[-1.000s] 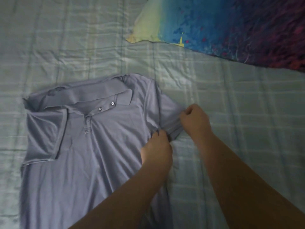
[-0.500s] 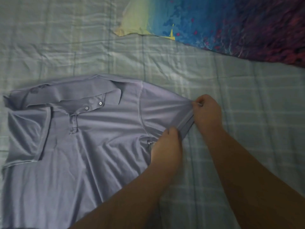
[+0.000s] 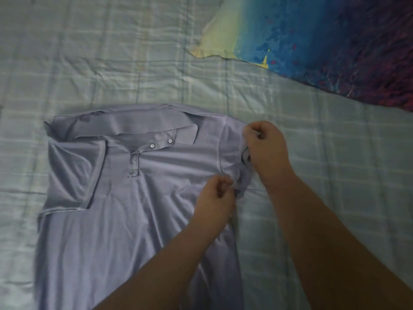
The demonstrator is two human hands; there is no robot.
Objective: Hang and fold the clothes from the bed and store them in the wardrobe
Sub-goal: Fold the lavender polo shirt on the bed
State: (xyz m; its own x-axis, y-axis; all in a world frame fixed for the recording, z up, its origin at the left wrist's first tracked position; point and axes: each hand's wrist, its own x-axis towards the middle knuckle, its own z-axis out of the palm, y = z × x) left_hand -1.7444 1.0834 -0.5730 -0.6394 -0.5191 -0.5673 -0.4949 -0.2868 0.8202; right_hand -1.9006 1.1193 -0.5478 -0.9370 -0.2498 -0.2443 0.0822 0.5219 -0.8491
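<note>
Polo shirt (image 3: 138, 220) flat, front up, on bed (image 3: 335, 198), left of centre; left hand (image 3: 215, 198) pinches cloth by the armpit, right hand (image 3: 266, 146) grips bunched right sleeve (image 3: 232, 151): light, limp, probably slippery knit, best held at hems and seams.

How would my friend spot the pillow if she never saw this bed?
Look at the pale checked sheet filling the view. The pillow lies at its top right. Unlike the plain grey shirt nearby, it is brightly coloured, yellow fading into blue and purple.
</note>
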